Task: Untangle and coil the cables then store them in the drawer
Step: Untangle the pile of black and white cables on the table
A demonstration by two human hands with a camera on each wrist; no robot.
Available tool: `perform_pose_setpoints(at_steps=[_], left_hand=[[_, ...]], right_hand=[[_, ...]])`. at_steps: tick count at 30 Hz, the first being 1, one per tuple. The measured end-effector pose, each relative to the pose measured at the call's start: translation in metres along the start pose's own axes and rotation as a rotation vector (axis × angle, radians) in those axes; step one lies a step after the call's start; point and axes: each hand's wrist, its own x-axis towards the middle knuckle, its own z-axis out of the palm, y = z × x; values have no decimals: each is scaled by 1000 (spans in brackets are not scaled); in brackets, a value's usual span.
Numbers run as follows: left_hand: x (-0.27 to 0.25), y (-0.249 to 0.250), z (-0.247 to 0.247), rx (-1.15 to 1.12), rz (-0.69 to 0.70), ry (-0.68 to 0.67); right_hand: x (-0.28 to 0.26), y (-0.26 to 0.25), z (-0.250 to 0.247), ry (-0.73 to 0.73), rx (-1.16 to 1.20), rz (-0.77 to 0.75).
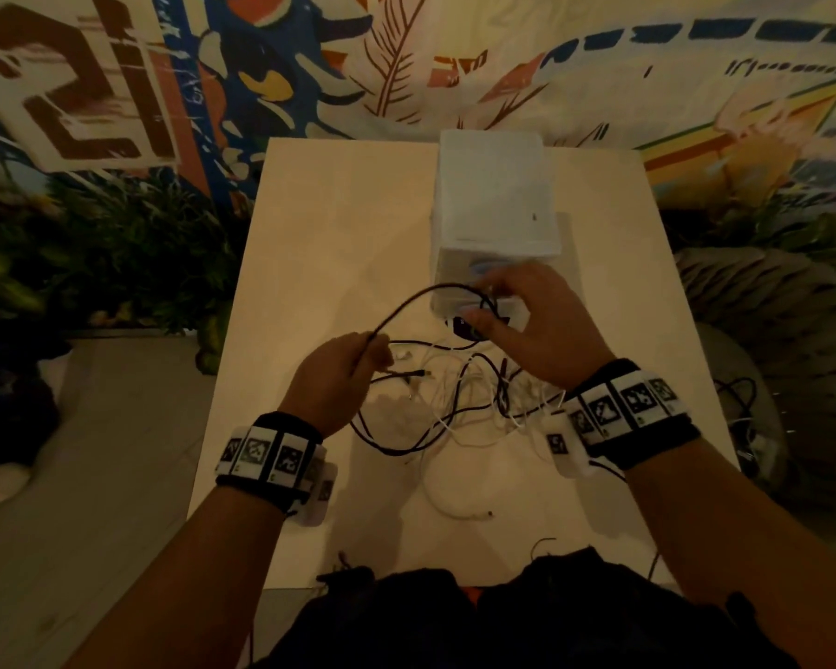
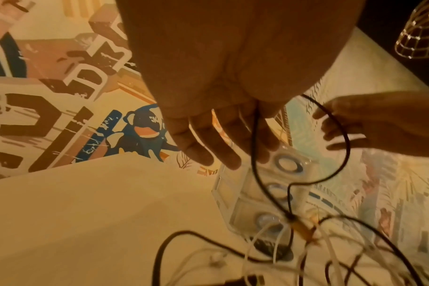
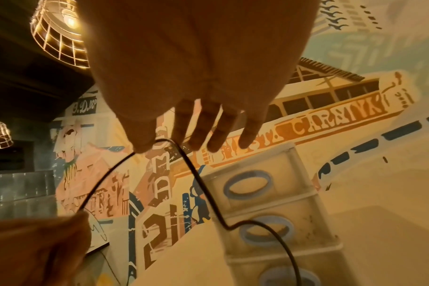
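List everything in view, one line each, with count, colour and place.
black cable: one, black, lifted between both hands
cable tangle: count unclear, black and white, on the table under the hands
drawer unit: one, white with blue ring handles, far side of the table
table: one, pale, in front of the person
lamps: two, wire cages, overhead
mural: one, multicoloured, behind the table
left hand: grips the black cable
right hand: pinches the black cable
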Motion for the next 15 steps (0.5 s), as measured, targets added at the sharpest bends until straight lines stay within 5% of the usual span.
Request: perform_pose_setpoints(at_steps=[3, 8, 15], left_hand=[[2, 9, -16, -134, -28, 131], [5, 28, -29, -363, -59, 110], [-5, 43, -19, -396, -15, -51]], right_hand=[[-13, 4, 5, 131, 3, 72], [-34, -20, 39, -234, 123, 83], [-30, -32, 69, -434, 239, 114]])
